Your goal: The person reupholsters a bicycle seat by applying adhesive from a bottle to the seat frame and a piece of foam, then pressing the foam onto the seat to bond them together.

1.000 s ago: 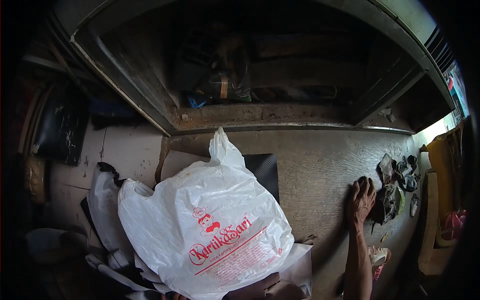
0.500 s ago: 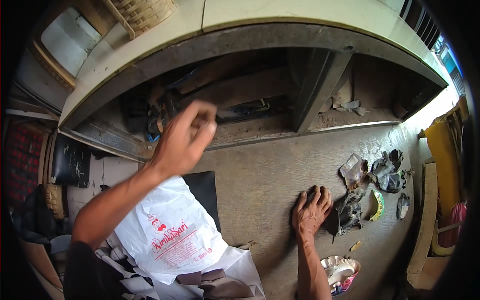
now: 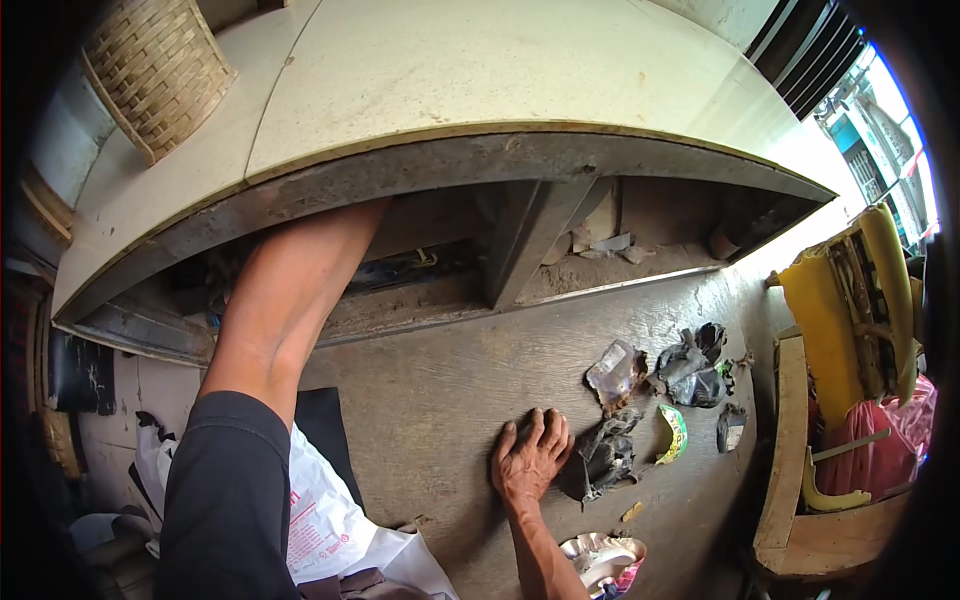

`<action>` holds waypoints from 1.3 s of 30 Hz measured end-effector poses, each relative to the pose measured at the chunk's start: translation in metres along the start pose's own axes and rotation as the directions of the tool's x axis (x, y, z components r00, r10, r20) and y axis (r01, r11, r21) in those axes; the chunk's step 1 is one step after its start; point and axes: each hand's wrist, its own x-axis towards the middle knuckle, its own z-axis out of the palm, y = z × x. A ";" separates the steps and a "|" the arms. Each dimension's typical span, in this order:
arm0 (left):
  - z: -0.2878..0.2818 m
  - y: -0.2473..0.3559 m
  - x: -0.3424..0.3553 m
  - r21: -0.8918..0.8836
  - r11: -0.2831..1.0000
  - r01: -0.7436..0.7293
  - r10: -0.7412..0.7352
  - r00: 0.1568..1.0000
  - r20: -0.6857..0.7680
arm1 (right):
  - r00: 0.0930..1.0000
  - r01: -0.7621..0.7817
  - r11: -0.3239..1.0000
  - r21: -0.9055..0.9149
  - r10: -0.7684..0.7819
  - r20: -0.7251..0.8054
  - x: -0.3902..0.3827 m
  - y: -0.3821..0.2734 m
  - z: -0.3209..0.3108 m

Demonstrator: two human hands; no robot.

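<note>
Head view: the left forearm [image 3: 295, 290] has now gone beneath the counter [image 3: 520, 90], upper left, apparently shifting work inside; its hand is hidden, grasp untellable. The right hand [image 3: 533, 462] lies palm-down, unclenched, beside a torn black scrap [image 3: 608, 455], right of centre.

Exposure uneven. Daylight from upper right; outdoor gap [image 3: 885, 130] clips to white. Tiled surface [image 3: 480, 80] bright and pale. Left cabinet bay [image 3: 415, 302] dim, detail crushed; left forearm [image 3: 290, 290] runs into it, left grip lost in there. Floor [image 3: 430, 385] mid-tone, sheen toward the right. Soft shadow left of the right grip [image 3: 533, 458], which reads fairly sharp. Fisheye bows the surface's front edge into an arc; corners vignette black, left rim murky and soft.
</note>
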 end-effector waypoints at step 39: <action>0.071 -0.098 -0.768 -0.321 0.923 -0.214 0.166 0.971 -0.170 | 0.990 0.089 0.996 0.011 -0.087 -0.109 -0.013 -0.005 0.006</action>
